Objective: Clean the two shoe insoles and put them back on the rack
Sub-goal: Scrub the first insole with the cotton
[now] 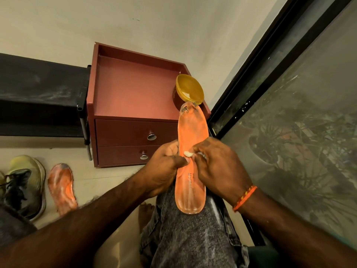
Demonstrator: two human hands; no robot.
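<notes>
a home's entry corner: a small red drawer cabinet (pixel 135 113), worn shoes (pixel 25 186) on tiled floor (pixel 108 178), a sliding glass door (pixel 289 113).

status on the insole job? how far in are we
Early. Done: nothing visibly finished. In hand: the left hand grips one orange insole lying along the knee while the right hand pinches a white wad against it; the toe end is grimy. Left: the second insole lies smudged on the floor beside a shoe; neither is on the black rack.

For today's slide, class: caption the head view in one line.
Left hand steadies an orange insole on the knee; right hand rubs it with a white wad.
</notes>
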